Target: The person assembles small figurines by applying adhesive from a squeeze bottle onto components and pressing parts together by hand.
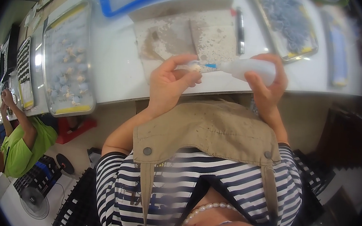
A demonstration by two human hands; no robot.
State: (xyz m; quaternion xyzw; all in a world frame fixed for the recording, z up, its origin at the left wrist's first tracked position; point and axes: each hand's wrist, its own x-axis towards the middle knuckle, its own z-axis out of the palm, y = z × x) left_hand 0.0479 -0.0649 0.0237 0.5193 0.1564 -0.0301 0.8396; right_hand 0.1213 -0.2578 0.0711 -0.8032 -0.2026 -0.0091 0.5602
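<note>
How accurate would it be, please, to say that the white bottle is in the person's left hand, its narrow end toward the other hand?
The side is wrong: the head view shows the white bottle in the right hand; the rest stands.

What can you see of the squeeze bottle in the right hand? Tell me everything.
The squeeze bottle is whitish and translucent, apparently soft plastic, its rounded body narrowing toward a slim blue tip. It lies nearly level, gripped in the right hand over the white table. The tip points left, toward the small cream piece in the left hand; contact and fill level are unclear.
</note>
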